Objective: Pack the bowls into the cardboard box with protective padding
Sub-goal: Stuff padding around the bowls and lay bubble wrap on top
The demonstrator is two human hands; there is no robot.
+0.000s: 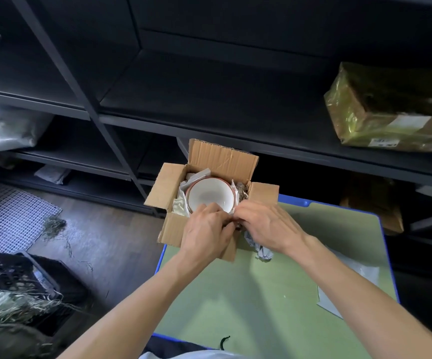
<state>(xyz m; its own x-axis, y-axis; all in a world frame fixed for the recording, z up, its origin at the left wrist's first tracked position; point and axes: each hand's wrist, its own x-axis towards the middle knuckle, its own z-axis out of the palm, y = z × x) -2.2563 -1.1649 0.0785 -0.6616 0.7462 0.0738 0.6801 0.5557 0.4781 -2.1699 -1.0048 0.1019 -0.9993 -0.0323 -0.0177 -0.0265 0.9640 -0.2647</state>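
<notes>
Tabletop (235,294) comes first, green with a blue edge, and the cardboard box (222,156) stands at its far end with its flaps open. At the box's near wall the left hand (205,234) and right hand (266,224) meet. Both have their fingers curled and appear to pinch the white paper padding (181,203) between them, though the hold itself is mostly hidden. A crumpled paper wad (262,251) lies just beside the box, under the right wrist. Inside the box sits the white bowl (209,195), upright and ringed by paper, with shredded filler (242,190) at its right. The step in hand looks like tucking padding down the near gap. It is best pushed between rim and wall without pressing on the bowl. Behind, dark shelving (209,99) bears a wrapped parcel (391,110).
</notes>
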